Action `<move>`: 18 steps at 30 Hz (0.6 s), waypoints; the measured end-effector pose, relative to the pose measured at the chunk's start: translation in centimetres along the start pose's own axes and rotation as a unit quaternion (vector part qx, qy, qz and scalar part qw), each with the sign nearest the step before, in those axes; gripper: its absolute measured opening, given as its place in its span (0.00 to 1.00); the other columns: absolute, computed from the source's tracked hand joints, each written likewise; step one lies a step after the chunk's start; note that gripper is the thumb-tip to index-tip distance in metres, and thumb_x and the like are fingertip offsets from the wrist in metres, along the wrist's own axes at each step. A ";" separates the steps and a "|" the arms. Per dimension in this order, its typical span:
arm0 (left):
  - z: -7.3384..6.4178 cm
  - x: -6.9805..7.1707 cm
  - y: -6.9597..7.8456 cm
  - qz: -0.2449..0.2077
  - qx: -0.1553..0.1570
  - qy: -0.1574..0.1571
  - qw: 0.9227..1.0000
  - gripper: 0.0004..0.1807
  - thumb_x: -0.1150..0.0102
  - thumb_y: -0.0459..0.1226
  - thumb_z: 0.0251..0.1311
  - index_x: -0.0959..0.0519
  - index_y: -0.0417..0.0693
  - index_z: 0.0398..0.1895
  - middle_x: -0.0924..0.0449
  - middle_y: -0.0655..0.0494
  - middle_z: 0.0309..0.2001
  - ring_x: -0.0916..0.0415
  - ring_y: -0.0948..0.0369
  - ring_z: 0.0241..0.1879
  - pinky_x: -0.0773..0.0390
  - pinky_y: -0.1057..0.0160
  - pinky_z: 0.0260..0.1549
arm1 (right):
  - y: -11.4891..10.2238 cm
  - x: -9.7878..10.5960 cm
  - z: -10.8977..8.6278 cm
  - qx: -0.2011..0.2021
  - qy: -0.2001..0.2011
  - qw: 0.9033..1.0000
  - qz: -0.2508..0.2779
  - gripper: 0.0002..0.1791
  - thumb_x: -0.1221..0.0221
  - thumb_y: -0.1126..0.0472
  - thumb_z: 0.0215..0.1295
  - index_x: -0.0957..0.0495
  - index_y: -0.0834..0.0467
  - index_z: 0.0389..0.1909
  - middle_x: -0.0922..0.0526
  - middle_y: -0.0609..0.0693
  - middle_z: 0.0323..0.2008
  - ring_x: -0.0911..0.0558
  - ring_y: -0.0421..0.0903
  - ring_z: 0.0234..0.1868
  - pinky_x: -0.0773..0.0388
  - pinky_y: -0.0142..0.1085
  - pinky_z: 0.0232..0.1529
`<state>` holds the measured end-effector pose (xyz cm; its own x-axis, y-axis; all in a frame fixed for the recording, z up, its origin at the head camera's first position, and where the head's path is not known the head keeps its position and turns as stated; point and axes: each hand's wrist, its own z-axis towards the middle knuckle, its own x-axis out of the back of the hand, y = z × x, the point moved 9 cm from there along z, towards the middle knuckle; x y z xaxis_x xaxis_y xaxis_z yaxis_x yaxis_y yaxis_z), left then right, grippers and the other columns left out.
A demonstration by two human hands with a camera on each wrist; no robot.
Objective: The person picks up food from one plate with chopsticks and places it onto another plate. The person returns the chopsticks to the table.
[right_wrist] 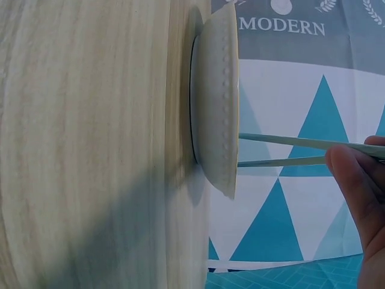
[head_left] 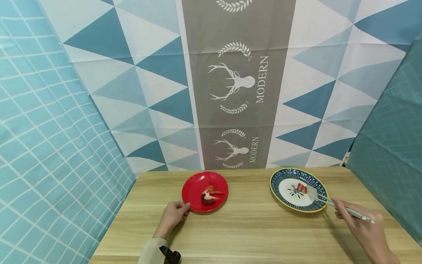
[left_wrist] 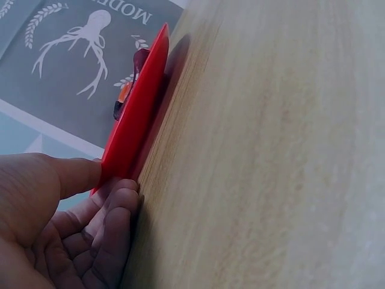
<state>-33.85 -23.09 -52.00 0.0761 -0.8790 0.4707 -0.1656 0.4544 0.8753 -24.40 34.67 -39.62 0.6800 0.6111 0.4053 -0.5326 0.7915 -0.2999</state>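
Note:
My left hand (head_left: 173,216) pinches the near left rim of a red plate (head_left: 191,190), thumb on top and fingers under it, as the left wrist view shows. On that plate lies a shrimp-like piece of food (head_left: 211,191) beside a dark round piece (head_left: 207,200). My right hand (head_left: 364,223) grips a pair of pale tongs (head_left: 354,213), whose two arms stand slightly apart in the right wrist view. Their broad tips (head_left: 311,193) reach over a blue-and-white patterned plate (head_left: 283,183), right at a small reddish-brown piece of food (head_left: 301,188).
Both plates stand toward the back of a wood-grain table (head_left: 250,227). Behind it hangs a patterned cloth (head_left: 230,121) with deer heads and triangles. A blue checked cloth (head_left: 49,146) borders the left side, a teal one (head_left: 389,146) the right.

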 end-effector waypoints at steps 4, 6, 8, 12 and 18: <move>-0.1 0.1 0.0 -0.003 -0.001 0.002 1.000 0.17 0.40 0.41 0.73 0.17 0.38 0.28 0.20 0.55 0.23 0.25 0.63 0.23 0.22 0.68 0.24 | -0.5 -0.4 0.3 0.020 -0.014 1.000 -0.007 0.04 0.25 0.70 0.51 0.10 0.64 0.29 0.14 0.52 0.16 0.21 0.19 0.22 0.26 0.12 0.30; -0.1 0.1 0.1 -0.005 -0.002 0.003 1.000 0.17 0.39 0.42 0.73 0.17 0.38 0.28 0.20 0.55 0.23 0.25 0.63 0.23 0.22 0.68 0.24 | -0.7 -0.7 0.4 0.025 -0.022 0.999 -0.008 0.06 0.25 0.72 0.49 0.10 0.64 0.29 0.13 0.54 0.18 0.20 0.20 0.21 0.25 0.13 0.30; -0.1 0.1 0.1 -0.005 -0.004 0.002 1.000 0.18 0.39 0.42 0.73 0.17 0.38 0.28 0.20 0.55 0.23 0.25 0.63 0.23 0.23 0.68 0.24 | -0.7 -1.0 0.4 0.025 -0.035 0.999 -0.010 0.10 0.24 0.74 0.45 0.10 0.64 0.31 0.12 0.55 0.20 0.20 0.20 0.21 0.25 0.13 0.30; -0.1 0.1 0.0 -0.007 -0.003 0.000 1.000 0.17 0.39 0.42 0.73 0.17 0.38 0.29 0.19 0.55 0.24 0.25 0.64 0.23 0.22 0.68 0.24 | -1.0 -1.7 0.3 0.041 -0.050 0.998 -0.026 0.11 0.24 0.73 0.44 0.10 0.63 0.32 0.11 0.55 0.23 0.20 0.22 0.21 0.25 0.14 0.29; 0.0 0.0 -0.1 0.002 -0.003 0.001 1.000 0.17 0.39 0.42 0.73 0.17 0.39 0.29 0.19 0.55 0.24 0.25 0.64 0.23 0.22 0.68 0.24 | -0.6 -2.1 0.4 0.033 -0.048 0.998 -0.013 0.10 0.25 0.75 0.47 0.10 0.63 0.32 0.13 0.51 0.20 0.20 0.23 0.21 0.25 0.13 0.31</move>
<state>-33.84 -23.19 -52.10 0.0772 -0.8767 0.4747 -0.1608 0.4590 0.8738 -25.73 32.88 -39.92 0.6444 0.5844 0.4932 -0.5504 0.8022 -0.2314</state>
